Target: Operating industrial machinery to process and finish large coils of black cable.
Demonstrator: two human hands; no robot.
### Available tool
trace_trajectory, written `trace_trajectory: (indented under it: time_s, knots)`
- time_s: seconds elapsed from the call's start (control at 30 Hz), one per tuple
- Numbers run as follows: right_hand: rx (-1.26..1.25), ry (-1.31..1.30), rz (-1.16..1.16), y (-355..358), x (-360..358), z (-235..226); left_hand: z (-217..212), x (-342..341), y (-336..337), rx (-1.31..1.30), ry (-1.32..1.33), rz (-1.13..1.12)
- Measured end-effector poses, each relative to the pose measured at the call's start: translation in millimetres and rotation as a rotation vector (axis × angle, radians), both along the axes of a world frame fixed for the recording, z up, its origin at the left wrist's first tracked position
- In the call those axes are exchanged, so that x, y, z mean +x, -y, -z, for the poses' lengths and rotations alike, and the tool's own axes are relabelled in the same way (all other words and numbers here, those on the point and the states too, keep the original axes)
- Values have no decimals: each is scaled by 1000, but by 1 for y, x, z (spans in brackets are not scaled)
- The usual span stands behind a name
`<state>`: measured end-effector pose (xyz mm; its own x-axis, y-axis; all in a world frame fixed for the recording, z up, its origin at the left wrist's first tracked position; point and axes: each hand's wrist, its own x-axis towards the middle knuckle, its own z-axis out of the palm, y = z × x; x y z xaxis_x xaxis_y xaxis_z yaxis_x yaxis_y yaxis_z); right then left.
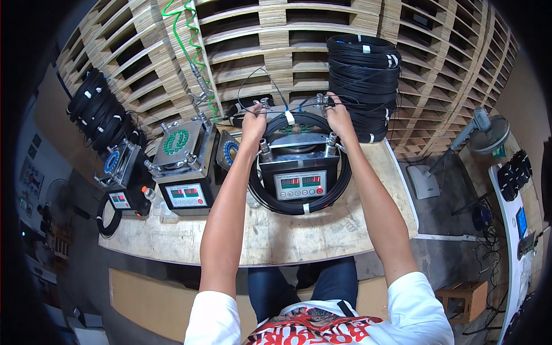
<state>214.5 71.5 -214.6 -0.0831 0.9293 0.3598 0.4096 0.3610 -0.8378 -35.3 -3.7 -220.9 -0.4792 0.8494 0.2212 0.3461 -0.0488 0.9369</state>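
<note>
Nearest the camera, the person's two bare forearms run up from the six o'clock edge, over the plywood workbench [270, 241] toward the grey machine [299, 172] at the centre. Its front panel, with red number displays and a row of buttons, faces the person. A black cable coil [299, 208] lies looped around the machine's body, its lower arc resting on the bench at about six o'clock of the machine, bound with small white tape wraps.

At eleven o'clock of the machine, the left hand [253, 122] is curled closed over the coil's upper arc, near a metal post. At one o'clock, the right hand [338, 112] is closed on the same arc by the far fixture; whether its fingertips pinch a single strand or the whole bundle I cannot tell.

Risk, as I judge it: the coil passes close to the posts and clamps on the top plate, so a pull could snag or kink a strand there, or slip a loop out of its tape wraps.

At nine o'clock stand two similar machines [185, 172] with green and blue ring fixtures. Farther off, a tall stack of black coils [363, 80] rises at one o'clock, another pile [95, 109] lies at ten, and wooden pallets [276, 40] fill the background.
</note>
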Motion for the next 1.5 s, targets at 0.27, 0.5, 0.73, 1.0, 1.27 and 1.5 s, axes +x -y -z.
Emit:
trace_trajectory:
  time_s: [0.27,0.5,0.73,1.0,1.27,1.5]
  knots:
    - [-59,-119,-90,-5,-2,4,8,-6,-7,16,-88,-127]
    - [-37,-158,-88,-11,1,10,-7,9,6,-5,7,-33]
    - [-53,-28,-24,9,-8,-7,-9,5,12,33,-2,-63]
    - [-29,-84,-66,-16,3,12,-9,9,5,-34,-29,-61]
    - [17,-103,-62,-2,-4,6,-7,5,10,6,-7,-34]
    - [-37,-22,-54,-1,-3,4,-5,3,7,4,26,-50]
